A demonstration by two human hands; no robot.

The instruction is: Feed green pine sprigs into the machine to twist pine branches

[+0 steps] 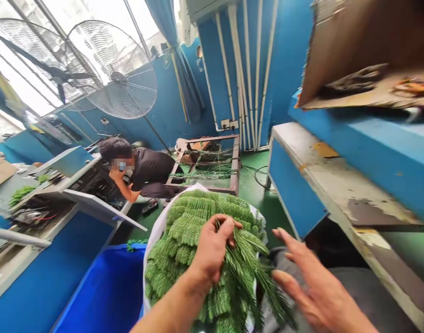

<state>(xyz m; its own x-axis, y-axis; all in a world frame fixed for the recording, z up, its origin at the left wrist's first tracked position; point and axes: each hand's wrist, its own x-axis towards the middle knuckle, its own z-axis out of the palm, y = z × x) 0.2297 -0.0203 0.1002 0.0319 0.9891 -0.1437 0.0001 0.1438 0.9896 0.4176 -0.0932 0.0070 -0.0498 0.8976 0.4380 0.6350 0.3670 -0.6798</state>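
view: head | text: none legible | labels, brands: none legible | numbers, signs: none legible

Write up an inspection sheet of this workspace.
Surface: worn, peeling bench top with blue front, at right.
Job's things: green needled sprigs heaped in a white sack.
Clutter: torn cardboard box on a blue shelf.
Hands: left hand grips sprigs; right hand open, beside them.
Cables: black cable on green floor; wires in a machine at left.
Surroundings: blue bin, pedestal fans, seated co-worker beside a metal frame.
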